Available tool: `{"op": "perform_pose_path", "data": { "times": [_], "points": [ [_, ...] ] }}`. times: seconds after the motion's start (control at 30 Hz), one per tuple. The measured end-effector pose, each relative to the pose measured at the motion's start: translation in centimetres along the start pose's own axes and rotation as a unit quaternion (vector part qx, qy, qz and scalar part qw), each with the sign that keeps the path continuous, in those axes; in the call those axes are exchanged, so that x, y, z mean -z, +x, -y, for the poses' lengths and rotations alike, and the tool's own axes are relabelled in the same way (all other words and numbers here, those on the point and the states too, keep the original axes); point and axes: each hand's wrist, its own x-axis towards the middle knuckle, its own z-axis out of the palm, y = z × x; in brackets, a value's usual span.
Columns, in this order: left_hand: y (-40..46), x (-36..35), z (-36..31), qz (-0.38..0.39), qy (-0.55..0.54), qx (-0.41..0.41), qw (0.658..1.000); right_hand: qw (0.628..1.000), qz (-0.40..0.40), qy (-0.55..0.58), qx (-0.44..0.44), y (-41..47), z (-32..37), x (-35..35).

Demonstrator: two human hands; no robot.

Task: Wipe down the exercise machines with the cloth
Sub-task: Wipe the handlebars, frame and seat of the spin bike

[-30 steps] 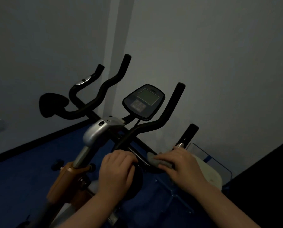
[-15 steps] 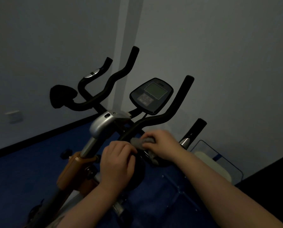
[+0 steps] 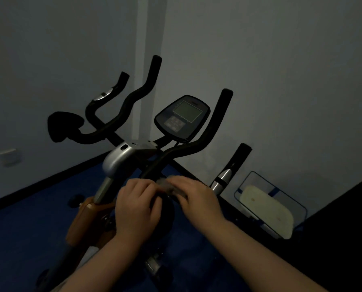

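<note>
Here the left hand [image 3: 137, 209] curls its fingers round the lower black handlebar [image 3: 188, 148] of the exercise bike [image 3: 121, 159]; the right hand [image 3: 196, 199] holds the grey cloth [image 3: 171, 187] against the same bar, just beside the left; the cloth is blurred and mostly hidden under the fingers; the room is dim, and the bike's lower frame is hard to make out.

grey cloth [image 3: 171, 187], black handlebars [image 3: 188, 148].
</note>
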Motion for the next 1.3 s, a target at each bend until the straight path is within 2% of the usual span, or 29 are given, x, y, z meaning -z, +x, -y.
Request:
{"op": "perform_pose_path", "data": {
  "times": [0.1,0.17,0.2,0.27,0.33,0.4,0.5,0.6,0.63,0.77,0.87,0.9,1.0,1.03,1.13,1.17,1.3],
  "points": [
    [-0.1,0.1,0.0,0.000,-0.003,0.000,1.000,0.974,-0.031,-0.115,0.191,-3.6,-2.8,1.7],
    [-0.1,0.1,-0.1,-0.006,-0.008,-0.001,1.000,0.967,-0.092,-0.130,0.200,-4.3,-5.5,3.3],
    [0.0,0.1,-0.1,-0.008,-0.008,-0.002,1.000,0.971,-0.140,-0.115,0.154,-4.3,-6.5,3.8],
    [0.0,0.1,-0.2,-0.010,-0.007,-0.004,1.000,0.968,-0.249,-0.030,-0.006,-4.3,-6.9,3.4],
    [0.0,0.0,-0.2,-0.010,-0.005,-0.002,1.000,0.923,-0.341,0.089,-0.151,-4.3,-4.7,0.8],
    [0.0,0.0,-0.1,-0.010,-0.004,0.001,1.000,0.888,-0.382,0.148,-0.209,-4.8,-1.7,-2.0],
    [0.0,-0.1,-0.1,-0.008,-0.001,0.000,1.000,0.864,-0.397,0.206,-0.231,-3.7,-0.9,-1.6],
    [0.0,-0.1,-0.1,-0.005,0.000,-0.008,1.000,0.811,-0.440,0.258,-0.288,-1.3,-2.6,1.0],
    [0.0,0.0,-0.1,-0.006,-0.001,-0.010,1.000,0.803,-0.447,0.265,-0.291,-1.4,-2.3,0.9],
    [-0.1,-0.1,-0.2,-0.012,-0.003,-0.009,1.000,0.832,-0.392,0.283,-0.273,-5.2,1.7,-2.1],
    [0.1,-0.2,-0.1,-0.006,-0.002,-0.008,1.000,0.862,-0.352,0.271,-0.242,-5.0,0.6,-1.1],
    [0.1,-0.2,0.0,-0.004,0.000,-0.008,1.000,0.860,-0.362,0.264,-0.245,-4.4,-0.1,-0.5],
    [0.0,-0.2,0.0,-0.007,-0.001,-0.007,1.000,0.820,-0.413,0.281,-0.278,-3.9,-0.1,-0.6],
    [-0.1,-0.2,-0.1,-0.008,0.000,-0.006,1.000,0.824,-0.405,0.282,-0.277,-4.3,0.5,-1.1],
    [0.0,-0.1,-0.1,-0.007,0.002,-0.006,1.000,0.870,-0.335,0.283,-0.226,-4.9,1.6,-1.0],
    [0.0,0.0,-0.1,-0.006,0.002,-0.005,1.000,0.875,-0.336,0.271,-0.218,-4.2,0.7,-0.2],
    [0.0,0.0,-0.2,0.001,0.004,-0.004,1.000,0.834,-0.399,0.216,-0.314,0.3,-4.8,3.6]
  ]
}}
